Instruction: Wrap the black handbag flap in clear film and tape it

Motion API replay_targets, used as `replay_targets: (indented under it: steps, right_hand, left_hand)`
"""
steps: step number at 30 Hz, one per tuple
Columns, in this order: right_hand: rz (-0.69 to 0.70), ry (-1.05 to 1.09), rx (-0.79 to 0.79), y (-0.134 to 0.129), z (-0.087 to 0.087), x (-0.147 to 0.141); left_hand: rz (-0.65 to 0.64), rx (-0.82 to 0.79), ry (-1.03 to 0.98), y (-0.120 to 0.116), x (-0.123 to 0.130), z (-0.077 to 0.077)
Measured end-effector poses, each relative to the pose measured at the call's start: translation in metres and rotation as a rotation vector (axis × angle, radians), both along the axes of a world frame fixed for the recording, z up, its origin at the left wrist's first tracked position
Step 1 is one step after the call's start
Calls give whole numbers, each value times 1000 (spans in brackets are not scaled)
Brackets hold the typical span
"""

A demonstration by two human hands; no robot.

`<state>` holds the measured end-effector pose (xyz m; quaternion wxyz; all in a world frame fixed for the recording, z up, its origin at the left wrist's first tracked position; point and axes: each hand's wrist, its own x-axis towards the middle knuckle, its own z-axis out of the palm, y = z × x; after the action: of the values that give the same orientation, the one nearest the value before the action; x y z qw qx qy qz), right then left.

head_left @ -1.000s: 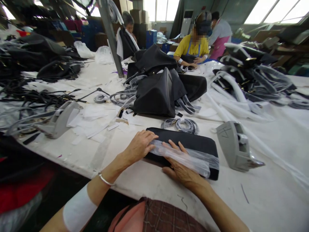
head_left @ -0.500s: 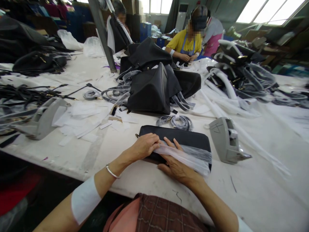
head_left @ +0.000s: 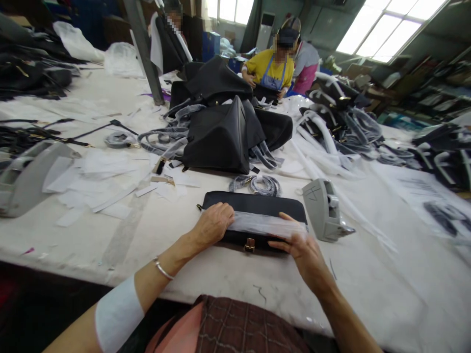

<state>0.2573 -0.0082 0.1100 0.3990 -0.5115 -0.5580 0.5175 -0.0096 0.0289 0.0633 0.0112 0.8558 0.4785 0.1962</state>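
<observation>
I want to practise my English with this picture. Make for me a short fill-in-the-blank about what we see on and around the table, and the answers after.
A clear strip lies across a flat ____ bag.
The hand on the silver bracelet's side is the ____ one.
The nearer grey device stands to the bag's ____.
The person in the blue apron wears a ____ top.

Missing words: black; left; right; yellow

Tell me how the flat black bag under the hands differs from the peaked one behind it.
The flat bag lies low; the peaked bag rises to a point. A translucent strip and a buckle show on the flat bag, neither on the peaked bag's visible front. Both hands touch the flat bag, neither the peaked bag. Both are black.
</observation>
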Motion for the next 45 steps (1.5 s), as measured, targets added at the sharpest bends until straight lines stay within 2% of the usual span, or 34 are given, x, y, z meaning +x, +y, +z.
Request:
replay_targets:
  steps: [2, 4, 8, 12, 15, 19, 21, 24, 28, 31, 35, 39, 45]
  right_hand:
    - [-61, 226, -144, -1, 15, 9]
    - [-109, 283, -238, 1, 27, 12]
    - [-167, 149, -328, 7, 37, 10]
    - [-114, 16, -371, 11, 37, 3]
    - [-69, -53, -311, 13, 43, -4]
    - [-42, -206, -124, 16, 50, -4]
    - [-25, -330, -59, 19, 47, 2]
    - [-26, -458, -70, 26, 32, 16]
    - [-46, -461, -128, 35, 16, 26]
    - [-20, -431, -189, 41, 14, 27]
    - [-101, -418, -214, 45, 15, 29]
    - [-135, -599, -111, 42, 13, 31]
    - [-120, -815, 46, 41, 3, 35]
  left_hand:
    - [3, 13, -1, 1, 0, -1]
    - [7, 12, -1, 1, 0, -2]
    - [1, -10, -8, 0, 1, 0]
    - [4, -25, -11, 0, 1, 1]
    - [8, -34, -19, 1, 0, 0]
    - [6, -50, -14, 2, 0, -1]
    - [13, -59, -25, 2, 1, -1]
    - [23, -77, -55, 1, 4, 2]
    - [27, -111, -65, 1, 7, 7]
    - [39, -127, -51, 3, 7, 8]
    - [42, -124, -25, 5, 7, 5]
    - [39, -171, -44, 6, 7, 8]
    - [81, -392, -238, 16, 0, 27]
